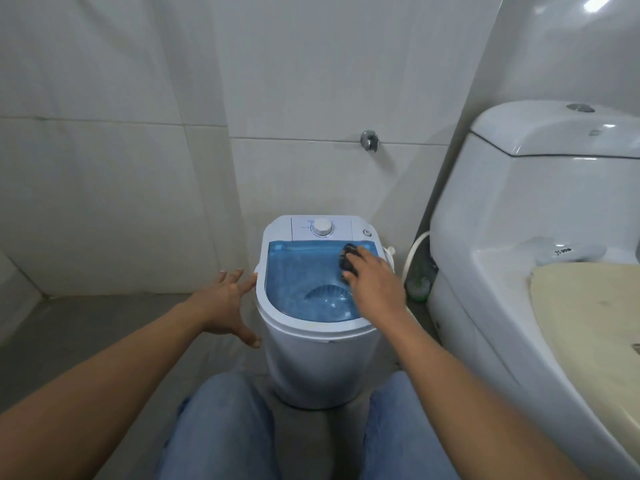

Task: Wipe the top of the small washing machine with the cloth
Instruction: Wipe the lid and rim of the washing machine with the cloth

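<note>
A small white washing machine [313,355] stands on the floor in front of my knees, with a see-through blue lid [301,278] and a white dial [322,227] at its far edge. My right hand [372,278] presses a dark cloth [349,259] onto the lid's far right part. Most of the cloth is hidden under my fingers. My left hand [227,301] hangs beside the machine's left wall with fingers spread, holding nothing; whether its fingertips touch the rim is unclear.
A white toilet [526,216] with a beige seat cover [588,306] stands close on the right. Tiled walls close in behind and to the left, with a metal wall fitting [370,140] above the machine. A white hose [414,251] runs between machine and toilet.
</note>
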A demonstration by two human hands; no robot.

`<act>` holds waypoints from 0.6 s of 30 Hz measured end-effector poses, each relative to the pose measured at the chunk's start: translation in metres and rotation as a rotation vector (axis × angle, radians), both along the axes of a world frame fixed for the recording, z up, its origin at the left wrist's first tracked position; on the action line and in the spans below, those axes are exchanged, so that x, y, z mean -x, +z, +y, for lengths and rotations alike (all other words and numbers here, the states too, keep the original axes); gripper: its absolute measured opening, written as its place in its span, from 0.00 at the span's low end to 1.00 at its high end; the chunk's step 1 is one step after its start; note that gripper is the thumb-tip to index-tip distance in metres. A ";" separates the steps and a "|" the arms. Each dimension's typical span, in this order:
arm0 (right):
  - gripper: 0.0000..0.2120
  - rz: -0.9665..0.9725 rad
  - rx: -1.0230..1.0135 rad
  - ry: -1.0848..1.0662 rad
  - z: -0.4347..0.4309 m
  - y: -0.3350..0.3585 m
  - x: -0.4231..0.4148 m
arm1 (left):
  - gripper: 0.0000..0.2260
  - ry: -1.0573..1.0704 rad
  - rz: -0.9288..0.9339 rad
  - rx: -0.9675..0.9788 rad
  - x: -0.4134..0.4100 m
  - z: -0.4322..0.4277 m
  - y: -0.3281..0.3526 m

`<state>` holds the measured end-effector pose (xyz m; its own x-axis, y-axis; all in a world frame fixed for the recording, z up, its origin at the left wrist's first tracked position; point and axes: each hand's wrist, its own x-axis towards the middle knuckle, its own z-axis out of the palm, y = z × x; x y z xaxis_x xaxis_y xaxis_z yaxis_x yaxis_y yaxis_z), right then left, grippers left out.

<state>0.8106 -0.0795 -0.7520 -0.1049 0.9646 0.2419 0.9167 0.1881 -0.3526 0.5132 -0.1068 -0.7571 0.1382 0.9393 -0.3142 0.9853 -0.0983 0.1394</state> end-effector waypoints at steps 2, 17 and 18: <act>0.15 0.128 0.007 -0.060 0.009 0.002 -0.027 | 0.70 0.005 -0.014 0.002 0.000 0.000 -0.001; 0.20 -0.249 -0.109 0.635 -0.031 0.024 0.086 | 0.71 0.055 -0.057 -0.074 0.040 -0.005 -0.012; 0.20 -0.338 -0.139 0.689 -0.035 0.015 0.094 | 0.70 0.066 -0.052 -0.080 0.047 -0.006 -0.013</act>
<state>0.7169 -0.1145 -0.7373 -0.7592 0.6180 0.2040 0.6303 0.7763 -0.0059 0.4660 -0.1129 -0.7704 0.0894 0.9686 -0.2321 0.9817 -0.0464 0.1848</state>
